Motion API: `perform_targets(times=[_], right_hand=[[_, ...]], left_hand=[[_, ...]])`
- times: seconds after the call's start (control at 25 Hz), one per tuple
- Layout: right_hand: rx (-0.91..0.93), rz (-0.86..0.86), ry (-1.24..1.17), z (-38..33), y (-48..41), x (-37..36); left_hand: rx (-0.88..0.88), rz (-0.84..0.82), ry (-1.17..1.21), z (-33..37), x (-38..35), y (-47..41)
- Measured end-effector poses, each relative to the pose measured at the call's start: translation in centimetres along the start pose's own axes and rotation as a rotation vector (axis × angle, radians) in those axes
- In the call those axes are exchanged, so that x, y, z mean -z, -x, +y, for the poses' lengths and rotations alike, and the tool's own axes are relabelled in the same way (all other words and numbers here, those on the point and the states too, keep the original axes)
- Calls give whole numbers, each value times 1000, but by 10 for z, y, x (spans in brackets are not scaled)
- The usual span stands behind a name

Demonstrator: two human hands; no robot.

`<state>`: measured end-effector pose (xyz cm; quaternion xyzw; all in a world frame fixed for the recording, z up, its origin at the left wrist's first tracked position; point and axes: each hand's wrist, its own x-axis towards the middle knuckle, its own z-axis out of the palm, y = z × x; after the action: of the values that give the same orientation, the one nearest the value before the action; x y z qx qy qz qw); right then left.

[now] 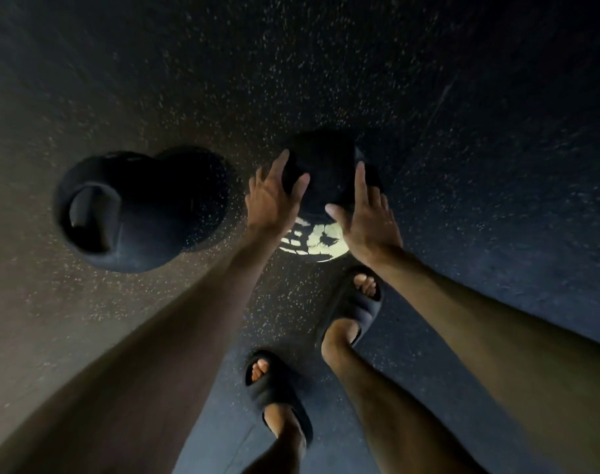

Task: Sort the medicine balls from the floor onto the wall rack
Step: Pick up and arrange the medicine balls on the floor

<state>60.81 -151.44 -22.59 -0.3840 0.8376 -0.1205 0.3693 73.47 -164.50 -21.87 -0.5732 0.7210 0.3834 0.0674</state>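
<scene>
A black medicine ball (325,186) with a pale printed label on its near side is in the middle of the view, over the dark speckled floor (428,97). My left hand (274,196) lies against its left side with the fingers straight. On the ball's right side, my right hand (367,220) presses with straight fingers and the thumb across the front. Whether the ball rests on the floor or is just off it cannot be told. A second, larger dark ball (137,210) with a recessed grip lies on the floor to the left. No wall rack is in view.
My feet are in black slide sandals: one (353,302) just below the held ball, the other (278,398) nearer me. The light is dim. Speckled rubber flooring stretches all around, with a seam line at the upper right.
</scene>
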Motion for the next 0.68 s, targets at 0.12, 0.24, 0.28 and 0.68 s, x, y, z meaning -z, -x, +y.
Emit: perform_targets(times=[0.12,0.24,0.28,0.68], right_hand=[[-160,-79,-41,-10,-65,39],[-319,-78,-104,-24,-125,63],[-303,-50,-111,-27,-135,66],[-76,95,-73,-43,-149,80]], left_hand=[[-165,-89,-75,-8,3,17],[-163,-145,-44,-6,3,-1],[-133,-145,-20,2,7,-16],[88,-160,101,111,62,-204]])
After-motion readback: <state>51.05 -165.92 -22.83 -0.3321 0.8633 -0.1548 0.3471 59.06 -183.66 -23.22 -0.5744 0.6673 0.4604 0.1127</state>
